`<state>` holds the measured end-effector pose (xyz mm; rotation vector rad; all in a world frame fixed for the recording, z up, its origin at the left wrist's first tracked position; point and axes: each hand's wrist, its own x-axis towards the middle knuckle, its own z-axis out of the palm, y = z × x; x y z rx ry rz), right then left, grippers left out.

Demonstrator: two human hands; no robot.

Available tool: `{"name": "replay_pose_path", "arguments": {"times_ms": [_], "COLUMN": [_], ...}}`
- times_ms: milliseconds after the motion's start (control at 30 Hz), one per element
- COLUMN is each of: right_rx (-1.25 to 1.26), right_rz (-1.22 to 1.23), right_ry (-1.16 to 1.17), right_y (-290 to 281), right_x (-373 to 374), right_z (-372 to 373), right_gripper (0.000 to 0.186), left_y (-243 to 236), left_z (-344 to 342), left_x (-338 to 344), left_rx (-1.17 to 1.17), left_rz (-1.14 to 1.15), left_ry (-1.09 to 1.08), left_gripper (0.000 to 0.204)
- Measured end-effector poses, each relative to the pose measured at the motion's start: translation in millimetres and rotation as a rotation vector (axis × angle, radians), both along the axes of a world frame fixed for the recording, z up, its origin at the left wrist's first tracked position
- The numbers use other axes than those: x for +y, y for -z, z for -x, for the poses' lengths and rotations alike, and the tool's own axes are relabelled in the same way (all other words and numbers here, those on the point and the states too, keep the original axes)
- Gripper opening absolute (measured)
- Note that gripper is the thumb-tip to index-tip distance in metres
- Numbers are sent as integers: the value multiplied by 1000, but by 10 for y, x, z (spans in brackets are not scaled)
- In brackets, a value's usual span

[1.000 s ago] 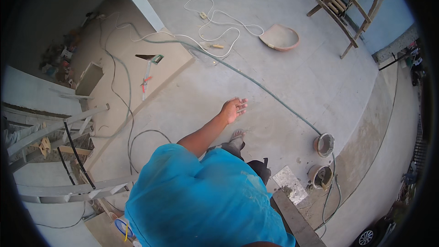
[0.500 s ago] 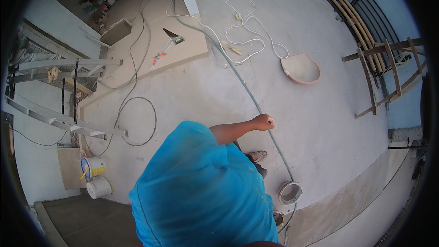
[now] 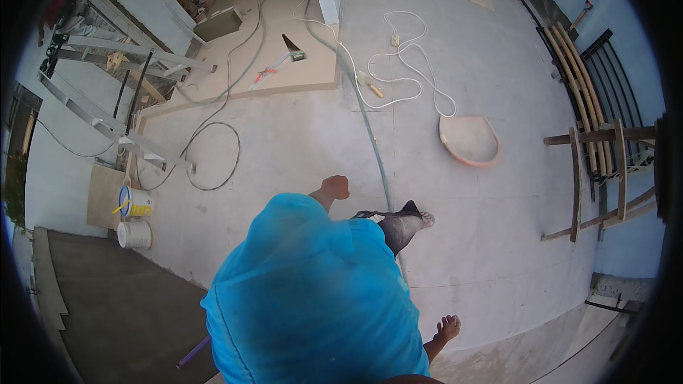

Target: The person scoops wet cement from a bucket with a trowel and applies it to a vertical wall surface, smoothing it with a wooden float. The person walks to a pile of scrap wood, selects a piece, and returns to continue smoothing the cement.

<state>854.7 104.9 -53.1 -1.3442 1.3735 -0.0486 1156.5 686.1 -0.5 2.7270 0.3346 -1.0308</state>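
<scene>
My left hand (image 3: pixel 335 187) is curled into a fist in front of my blue shirt, above the floor, with nothing showing in it. Low on the right, my right hand (image 3: pixel 447 328) hangs beside my body, its fingers apart and holding nothing. A greenish-grey hose (image 3: pixel 375 146) runs along the floor between my left hand and the right side, passing under my outstretched leg (image 3: pixel 403 230). Both hands are clear of the hose. My shirt hides part of it.
A shallow mortar pan (image 3: pixel 470 141) lies at right, near a white extension cord (image 3: pixel 418 52) and a trowel (image 3: pixel 373 89). A handsaw (image 3: pixel 290 44) rests on the raised step. Wooden trestles (image 3: pixel 617 171) stand right; a ladder (image 3: pixel 117 124) and two buckets (image 3: pixel 135 234) are left.
My left hand has drawn back leftward, away from above the hose. My right hand has come into view. One leg has stepped forward across the hose, and the bucket near my feet is out of sight.
</scene>
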Motion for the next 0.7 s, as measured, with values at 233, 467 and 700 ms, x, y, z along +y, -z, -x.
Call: {"name": "replay_pose_path", "arguments": {"times_ms": [233, 467, 700], "right_rx": [91, 231, 207], "right_rz": [-75, -174, -192], "right_ry": [-79, 34, 117], "right_y": [152, -5, 119], "right_x": [-334, -842, -1709], "right_z": [-205, -158, -139], "right_gripper": [28, 26, 25], "left_y": [319, 85, -75], "left_z": [-1214, -2364, -2283], "left_x": [-1595, -4365, -6582], "left_rx": [-33, -133, -217], "left_rz": [67, 312, 667], "left_ry": [133, 506, 779], "left_gripper": [34, 23, 17]}}
